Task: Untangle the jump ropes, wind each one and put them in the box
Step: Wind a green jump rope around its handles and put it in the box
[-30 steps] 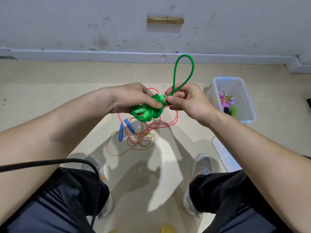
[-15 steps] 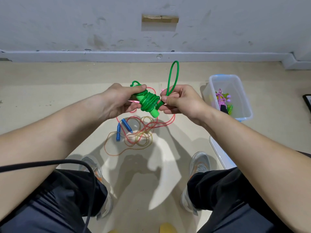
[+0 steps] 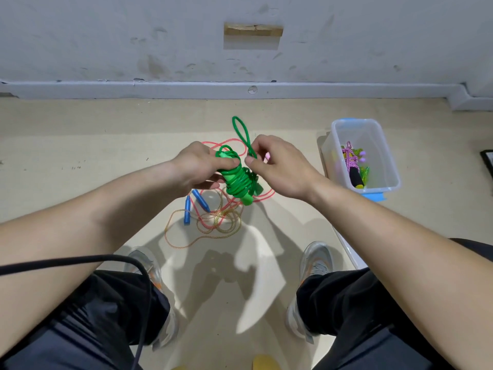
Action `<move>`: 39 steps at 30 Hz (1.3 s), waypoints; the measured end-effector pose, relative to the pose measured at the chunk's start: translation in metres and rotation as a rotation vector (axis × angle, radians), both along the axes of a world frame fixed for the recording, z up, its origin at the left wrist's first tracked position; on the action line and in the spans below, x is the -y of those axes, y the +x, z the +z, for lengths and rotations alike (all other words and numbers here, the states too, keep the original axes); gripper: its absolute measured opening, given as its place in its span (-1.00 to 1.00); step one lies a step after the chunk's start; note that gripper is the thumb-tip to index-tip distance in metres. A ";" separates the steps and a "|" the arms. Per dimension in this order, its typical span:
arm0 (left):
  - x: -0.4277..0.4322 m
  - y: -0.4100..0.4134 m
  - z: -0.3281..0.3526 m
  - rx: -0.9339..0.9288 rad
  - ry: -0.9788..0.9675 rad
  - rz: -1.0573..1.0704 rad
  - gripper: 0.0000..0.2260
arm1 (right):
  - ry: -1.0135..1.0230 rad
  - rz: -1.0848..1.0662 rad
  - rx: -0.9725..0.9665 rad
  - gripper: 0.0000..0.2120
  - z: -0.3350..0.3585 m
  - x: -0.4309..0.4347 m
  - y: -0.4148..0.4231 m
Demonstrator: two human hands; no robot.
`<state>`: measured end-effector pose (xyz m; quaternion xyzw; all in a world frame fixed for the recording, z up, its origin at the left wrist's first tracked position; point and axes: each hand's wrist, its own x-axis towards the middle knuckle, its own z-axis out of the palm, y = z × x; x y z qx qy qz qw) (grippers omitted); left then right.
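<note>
On my feed the left hand [image 3: 198, 166] grips the green jump rope [image 3: 238, 180], which is wound into a thick bundle around its green handles, with the thumb pressed over the upper coils. The bundle is held in the air, tilted, its lower handle end pointing down towards the floor [image 3: 106, 156]. My right hand [image 3: 277, 166] is just beside it, thumb and forefinger pinching the base of a free loop [image 3: 241, 132] of the same green rope, which stands up above both hands. Below the hands, a thin red jump rope [image 3: 205, 231] lies in loose, overlapping tangles on the floor, with its two blue handles [image 3: 187, 212] side by side at the left of the heap. To the right, well apart from the hands, stands the clear plastic box [image 3: 353, 120] near the wall [image 3: 160, 36]. Inside it I can make out a wound pink rope [image 3: 349, 156] with a dark handle and something green beneath, too small to identify. My grey shoes [image 3: 317, 260] sit at either side of the lower floor, and a black cable [image 3: 80, 260] crosses my left forearm.
</note>
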<state>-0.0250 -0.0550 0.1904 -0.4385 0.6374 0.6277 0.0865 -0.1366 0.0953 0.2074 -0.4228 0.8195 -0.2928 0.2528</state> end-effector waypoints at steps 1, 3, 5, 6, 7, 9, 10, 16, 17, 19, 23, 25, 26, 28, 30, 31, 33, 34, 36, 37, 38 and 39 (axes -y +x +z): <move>-0.002 0.001 0.001 -0.010 -0.003 -0.026 -0.74 | 0.000 0.022 -0.024 -0.89 -0.001 0.001 0.001; -0.006 0.001 0.005 -0.037 -0.018 -0.044 -0.78 | -0.041 -0.010 0.080 -0.97 -0.004 0.001 0.003; -0.006 0.000 0.008 -0.060 -0.047 -0.031 -0.69 | -0.088 -0.097 0.237 -0.93 -0.006 0.002 0.002; -0.006 0.000 0.009 -0.064 -0.057 -0.029 -0.63 | -0.108 -0.137 0.312 -0.88 -0.005 0.002 0.002; -0.006 0.000 0.011 -0.069 -0.063 -0.034 -0.58 | -0.133 -0.174 0.379 -0.85 -0.004 0.002 0.003; -0.009 0.000 0.012 -0.084 -0.053 -0.047 -0.53 | -0.190 -0.242 0.503 -0.86 -0.001 0.004 0.006; -0.010 0.000 0.013 -0.095 -0.040 -0.051 -0.53 | -0.212 -0.276 0.548 -0.88 0.002 0.005 0.007; -0.014 -0.002 0.025 -0.178 0.078 -0.139 -0.62 | -0.223 -0.318 0.637 -0.61 0.007 0.007 0.002; -0.015 -0.002 0.026 -0.184 0.101 -0.137 -0.62 | -0.217 -0.305 0.632 -0.54 0.007 0.007 0.002; -0.015 -0.002 0.029 -0.198 0.172 -0.107 -0.69 | -0.189 -0.281 0.516 -0.46 0.005 0.007 0.002; -0.013 0.001 0.035 -0.279 0.412 0.021 -0.73 | -0.245 -0.270 0.324 -0.62 0.003 0.005 0.002; -0.011 0.002 0.035 -0.293 0.443 0.045 -0.81 | -0.302 -0.286 0.306 -0.68 0.006 0.005 0.001; -0.011 0.002 0.036 -0.295 0.434 0.065 -0.83 | -0.324 -0.289 0.311 -0.69 0.007 0.005 0.001; -0.011 0.001 0.036 -0.292 0.394 0.116 -0.85 | -0.349 -0.288 0.319 -0.68 0.006 0.005 0.002; -0.011 0.000 0.035 -0.283 0.360 0.143 -0.82 | -0.341 -0.285 0.312 -0.67 0.001 0.005 0.004; -0.012 0.000 0.034 -0.283 0.348 0.146 -0.79 | -0.336 -0.292 0.313 -0.66 0.000 0.004 0.005; -0.012 0.000 0.033 -0.296 0.335 0.146 -0.76 | -0.332 -0.312 0.307 -0.65 -0.002 0.004 0.006; -0.012 0.000 0.032 -0.304 0.332 0.148 -0.76 | -0.331 -0.322 0.303 -0.64 -0.001 0.004 0.006; -0.012 0.000 0.032 -0.324 0.323 0.159 -0.75 | -0.330 -0.345 0.291 -0.62 0.002 0.004 0.006; -0.012 0.000 0.031 -0.334 0.321 0.167 -0.75 | -0.327 -0.356 0.283 -0.61 0.003 0.004 0.006; -0.013 0.000 0.031 -0.343 0.326 0.174 -0.76 | -0.320 -0.364 0.278 -0.60 0.004 0.005 0.007; -0.013 0.000 0.031 -0.349 0.334 0.178 -0.77 | -0.310 -0.372 0.276 -0.59 0.004 0.005 0.008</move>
